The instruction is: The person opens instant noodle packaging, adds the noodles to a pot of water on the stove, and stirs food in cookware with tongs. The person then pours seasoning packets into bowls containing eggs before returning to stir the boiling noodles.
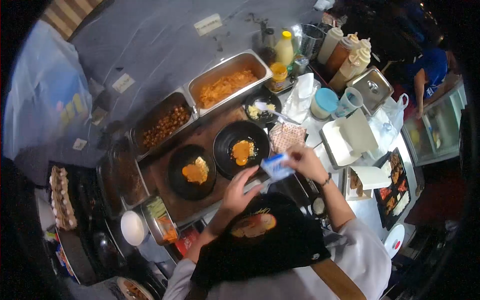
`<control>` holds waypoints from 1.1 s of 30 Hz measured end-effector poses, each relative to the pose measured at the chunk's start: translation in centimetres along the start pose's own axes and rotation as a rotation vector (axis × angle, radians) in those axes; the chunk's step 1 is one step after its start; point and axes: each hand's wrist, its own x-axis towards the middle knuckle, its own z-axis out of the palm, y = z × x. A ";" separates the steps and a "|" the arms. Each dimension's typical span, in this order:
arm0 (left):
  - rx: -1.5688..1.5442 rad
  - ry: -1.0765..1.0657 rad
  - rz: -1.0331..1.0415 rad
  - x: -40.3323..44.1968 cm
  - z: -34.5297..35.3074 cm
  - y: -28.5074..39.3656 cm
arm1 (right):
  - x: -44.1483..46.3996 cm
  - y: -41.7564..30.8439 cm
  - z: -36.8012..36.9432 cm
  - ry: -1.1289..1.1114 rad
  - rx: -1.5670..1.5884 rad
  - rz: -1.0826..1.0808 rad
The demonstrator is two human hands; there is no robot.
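My right hand [306, 162] grips a small blue-and-white packet [278, 168] at its right end; its label is too blurred to read. Just left of the packet, my left hand [240, 194] has its fingers stretched out and holds nothing. Beyond the hands sits a black bowl [220, 159] with orange sauce [242, 151] and pale chopped bits in it. Another black bowl [175, 186], to its left, contains a similar orange mound [195, 172]. A small dark dish [252, 96] behind them carries chopped pale pieces and a white spoon [267, 107].
Metal trays of orange shredded food [227, 87] and browned cubes [169, 126] line the back. Squeeze bottles [345, 62] crowd the far right. An open white takeout box [345, 140] and a black compartment tray [393, 190] lie right. Another person [427, 72] stands beyond.
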 end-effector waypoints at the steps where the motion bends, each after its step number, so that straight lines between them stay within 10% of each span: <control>1: -0.066 -0.045 -0.077 0.6 0.2 0.4 | -0.5 -2.1 0.6 -0.146 -0.005 -0.004; 5: -0.316 -0.188 -0.369 0.9 0.3 -1.3 | -0.6 -3.5 4.2 -0.271 0.020 0.026; 14: -0.458 -0.089 -0.309 0.6 -0.6 -4.5 | 1.1 -3.9 6.8 -0.421 0.064 0.102; 26: -0.724 0.006 -0.532 5.4 -1.5 -8.8 | 4.4 -2.9 9.9 -0.067 -0.447 -0.722; 28: 0.041 0.085 -0.249 6.1 -1.3 -9.4 | 4.5 -2.4 10.7 -0.017 -0.451 -0.700; 33: 0.454 0.033 -0.322 8.5 -1.8 -6.0 | 6.3 -1.7 14.1 0.246 -0.576 0.019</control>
